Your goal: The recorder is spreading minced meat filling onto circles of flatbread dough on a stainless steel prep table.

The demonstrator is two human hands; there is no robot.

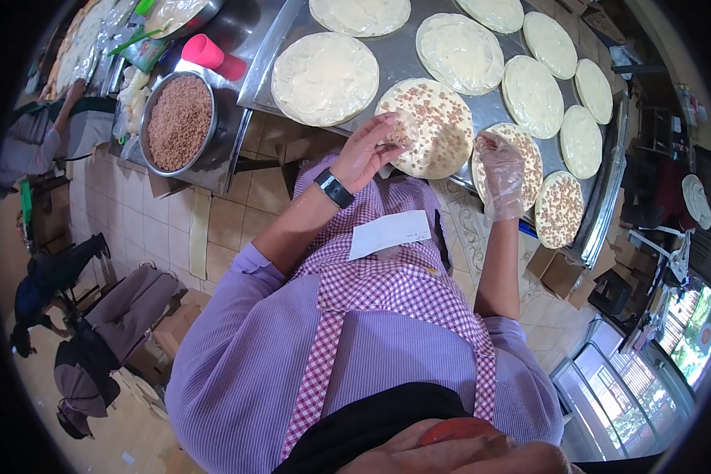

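While left hand [366,152] hangs half-curled over crumb-dotted round [438,130], likely for close aim, right hand [502,178] curls loosely; can't tell either's contents.

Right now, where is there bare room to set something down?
On the steel table, between the pink cup and the tray. On the tray, a gap lies between the leftmost creamy round and the creamy one to its right. The tray's right end is crowded with rounds, and both hands occupy its near edge.
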